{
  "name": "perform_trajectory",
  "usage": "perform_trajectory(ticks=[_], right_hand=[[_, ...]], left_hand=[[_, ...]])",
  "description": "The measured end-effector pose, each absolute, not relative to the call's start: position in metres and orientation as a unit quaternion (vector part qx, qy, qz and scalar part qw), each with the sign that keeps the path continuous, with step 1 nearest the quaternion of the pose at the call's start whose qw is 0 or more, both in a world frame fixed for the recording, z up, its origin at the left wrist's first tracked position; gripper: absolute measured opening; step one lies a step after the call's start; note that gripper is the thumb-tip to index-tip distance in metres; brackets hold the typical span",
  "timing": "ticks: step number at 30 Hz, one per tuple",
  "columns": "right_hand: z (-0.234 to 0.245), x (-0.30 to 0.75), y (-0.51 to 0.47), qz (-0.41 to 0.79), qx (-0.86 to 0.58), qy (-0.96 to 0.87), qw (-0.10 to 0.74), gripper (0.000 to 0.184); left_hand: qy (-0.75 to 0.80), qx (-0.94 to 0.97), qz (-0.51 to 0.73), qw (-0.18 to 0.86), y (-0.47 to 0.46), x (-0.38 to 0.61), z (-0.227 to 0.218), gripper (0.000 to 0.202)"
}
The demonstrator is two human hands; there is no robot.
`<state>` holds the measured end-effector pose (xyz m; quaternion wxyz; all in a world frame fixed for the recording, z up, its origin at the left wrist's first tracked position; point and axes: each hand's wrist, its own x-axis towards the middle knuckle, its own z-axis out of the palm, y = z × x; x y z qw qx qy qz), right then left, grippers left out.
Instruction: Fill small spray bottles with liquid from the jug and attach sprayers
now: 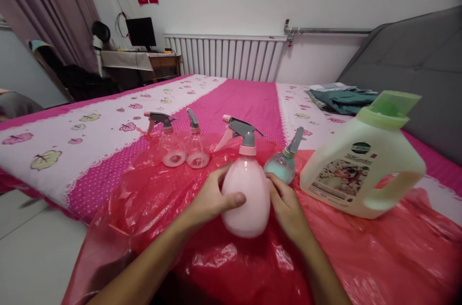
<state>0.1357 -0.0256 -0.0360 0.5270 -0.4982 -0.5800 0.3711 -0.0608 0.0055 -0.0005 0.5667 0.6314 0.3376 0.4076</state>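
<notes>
A pink egg-shaped spray bottle with a grey trigger head stands on a red plastic sheet spread over the bed. My left hand wraps round its left side, thumb across the front. My right hand presses against its right side, fingers curled behind it. Just behind my right hand sits a small teal spray bottle. Two small clear spray bottles stand to the left, further back.
A large pale green detergent jug with a green cap stands at the right. The bed has a pink and white flowered cover. Folded clothes lie near the grey headboard. A radiator and a desk stand by the far wall.
</notes>
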Motion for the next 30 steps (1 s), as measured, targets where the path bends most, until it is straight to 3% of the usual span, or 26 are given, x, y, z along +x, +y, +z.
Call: perform_trajectory(ticks=[6, 10, 15, 19, 23, 30], right_hand=[[-0.035, 0.137, -0.028, 0.395, -0.472, -0.588, 0.524, 0.057], [-0.037, 0.130, -0.028, 0.438, -0.438, -0.605, 0.501, 0.076], [-0.039, 0.121, -0.026, 0.396, -0.503, -0.562, 0.523, 0.063], [-0.036, 0.126, -0.025, 0.426, -0.475, -0.542, 0.548, 0.069], [-0.036, 0.133, -0.023, 0.457, -0.441, -0.540, 0.552, 0.077], [-0.041, 0.130, -0.023, 0.435, -0.433, -0.554, 0.563, 0.066]], left_hand=[[0.340, 0.647, 0.417, 0.540, 0.011, -0.059, -0.004, 0.104], [0.415, 0.634, 0.449, 0.473, 0.018, -0.055, -0.015, 0.103], [0.380, 0.639, 0.434, 0.509, 0.020, -0.053, -0.021, 0.108], [0.280, 0.655, 0.418, 0.564, 0.015, -0.059, -0.012, 0.097], [0.289, 0.655, 0.376, 0.589, 0.013, -0.067, -0.005, 0.083], [0.305, 0.662, 0.388, 0.564, 0.011, -0.062, -0.007, 0.078]])
